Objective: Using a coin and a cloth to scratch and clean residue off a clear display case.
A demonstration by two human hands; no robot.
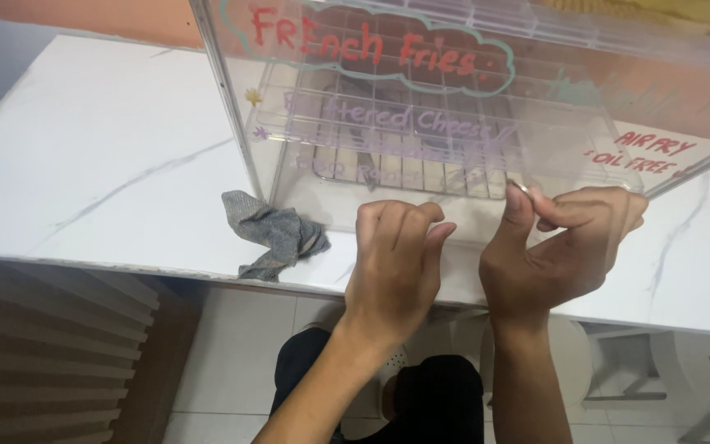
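A clear plastic display box [306,177] with coloured hand lettering on its front stands on a white marble counter [100,156]. A wire rack [388,168] lies inside it. My left hand [396,259] is curled at the box's lower front edge, fingers bent against the clear panel. My right hand [560,247] pinches the lower edge of the front panel between thumb and fingers, just right of the left hand. Whether the left hand actually grips the panel is unclear.
A crumpled grey cloth [277,233] lies on the counter at the box's left front corner. The counter's front edge runs just below my hands. Below are a tiled floor, my dark-clothed legs and wooden slats [51,353] at left.
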